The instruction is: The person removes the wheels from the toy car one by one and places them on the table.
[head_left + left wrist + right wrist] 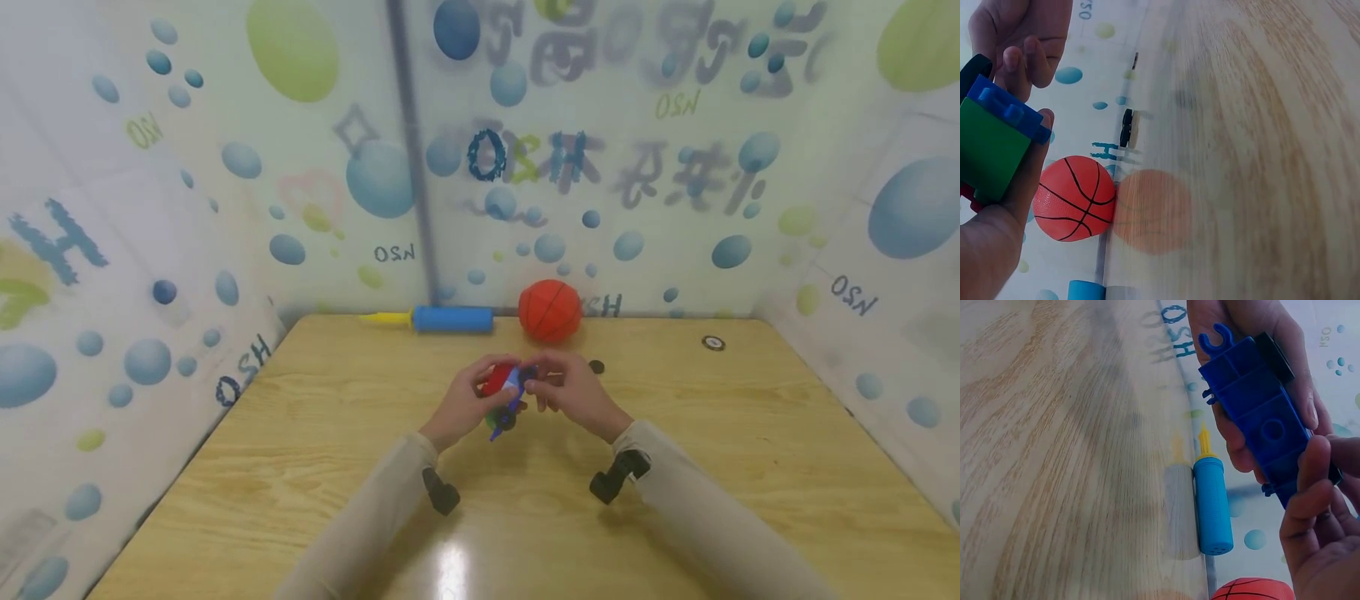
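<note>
My left hand [480,396] holds a toy block car, its fingers curled round the body. The car has a blue wheeled base [1266,419] with a hook at one end, a green block [991,150] and a red block [498,379]. In the right wrist view the underside of the base faces the camera, and a black wheel [1274,357] sits near the hook. My right hand [573,387] pinches another black wheel [974,74] at the car's other end, between thumb and fingers. Both hands are raised over the wooden table [337,417].
A red toy basketball [550,311] and a blue pump [453,319] with a yellow nozzle stand at the table's back edge. A loose black wheel [596,367] lies behind my right hand. Farther right is a small black-and-white disc [713,342]. Patterned walls enclose the table.
</note>
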### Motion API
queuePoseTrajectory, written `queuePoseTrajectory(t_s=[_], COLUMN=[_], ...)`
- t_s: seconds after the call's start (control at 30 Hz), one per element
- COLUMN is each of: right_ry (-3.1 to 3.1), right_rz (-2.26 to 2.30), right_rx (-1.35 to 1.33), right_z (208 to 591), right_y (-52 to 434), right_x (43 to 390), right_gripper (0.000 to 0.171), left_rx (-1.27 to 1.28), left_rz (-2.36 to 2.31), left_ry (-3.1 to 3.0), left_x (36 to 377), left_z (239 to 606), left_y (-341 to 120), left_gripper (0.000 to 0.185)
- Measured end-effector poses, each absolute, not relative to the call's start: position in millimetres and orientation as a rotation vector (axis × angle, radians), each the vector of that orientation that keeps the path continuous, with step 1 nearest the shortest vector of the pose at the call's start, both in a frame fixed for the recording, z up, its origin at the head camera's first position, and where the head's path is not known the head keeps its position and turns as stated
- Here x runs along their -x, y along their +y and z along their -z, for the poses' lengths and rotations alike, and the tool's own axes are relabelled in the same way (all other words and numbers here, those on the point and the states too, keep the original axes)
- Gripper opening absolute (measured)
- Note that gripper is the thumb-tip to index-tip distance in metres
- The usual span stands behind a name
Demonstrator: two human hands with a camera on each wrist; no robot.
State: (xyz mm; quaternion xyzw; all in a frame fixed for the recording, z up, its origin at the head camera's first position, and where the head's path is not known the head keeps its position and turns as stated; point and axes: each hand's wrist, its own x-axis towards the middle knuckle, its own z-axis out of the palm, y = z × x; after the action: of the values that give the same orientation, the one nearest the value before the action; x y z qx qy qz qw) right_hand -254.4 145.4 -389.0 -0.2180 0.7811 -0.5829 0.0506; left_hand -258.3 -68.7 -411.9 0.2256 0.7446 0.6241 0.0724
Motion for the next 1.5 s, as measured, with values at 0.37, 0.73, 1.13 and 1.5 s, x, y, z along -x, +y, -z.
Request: queuePoseTrajectory(t_s=[0.37,0.73,1.13,1.5], right_ry=[2.35,2.373,2.351,2.308], right_rz=[1.799,1.782,1.787,1.782], right_rx=[0.623,0.596,0.617,0.592], right_z=[382,385,387,389], right_y=[141,141,145,147], right_x=[251,252,254,255], right_gripper=[0.027,0.025,0.024,0.025], left_rx=[-0.685,-0.619,-0.62,-0.616], left_rz=[-1.862,-1.799,-1.835,-1.796], left_ry=[2.235,2.358,2.425,2.481], left_x=[257,256,251,250], left_z=[409,414,415,416], left_y=[-71,-66,-58,-57], left_gripper=[0.048,0.042,0.034,0.033])
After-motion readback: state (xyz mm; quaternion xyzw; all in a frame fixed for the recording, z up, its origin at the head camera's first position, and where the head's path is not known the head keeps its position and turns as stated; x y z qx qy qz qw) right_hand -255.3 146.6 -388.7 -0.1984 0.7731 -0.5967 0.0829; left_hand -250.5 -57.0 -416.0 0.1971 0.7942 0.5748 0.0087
